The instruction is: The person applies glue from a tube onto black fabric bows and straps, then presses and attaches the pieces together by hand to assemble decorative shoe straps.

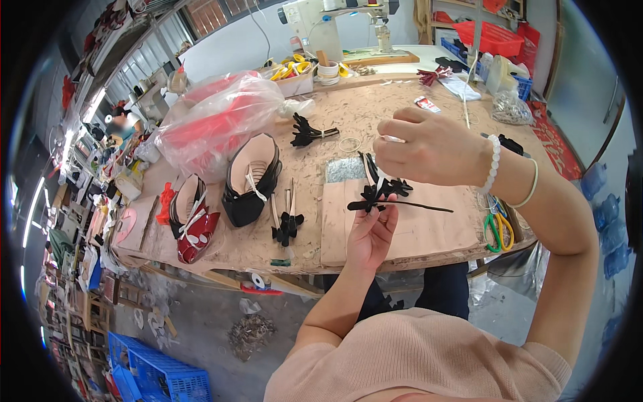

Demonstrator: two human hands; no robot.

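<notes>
My left hand (372, 231) pinches a black flower-shaped trim piece (385, 192) with a long thin black stem pointing right, held above a tan leather sheet (429, 231). My right hand (429, 149) hovers just above it with fingers curled around a small white object at the fingertips; a thin white thread runs down to the trim. A bead bracelet and a band ring the right wrist.
On the worn wooden table (375, 110) lie black shoe uppers (251, 177), a red and white upper (192, 224), black trim bundles (288, 224), green and yellow scissors (497, 228), and a plastic bag of red parts (214, 120). A sewing machine (335, 20) stands at the back. A blue crate (161, 375) sits on the floor.
</notes>
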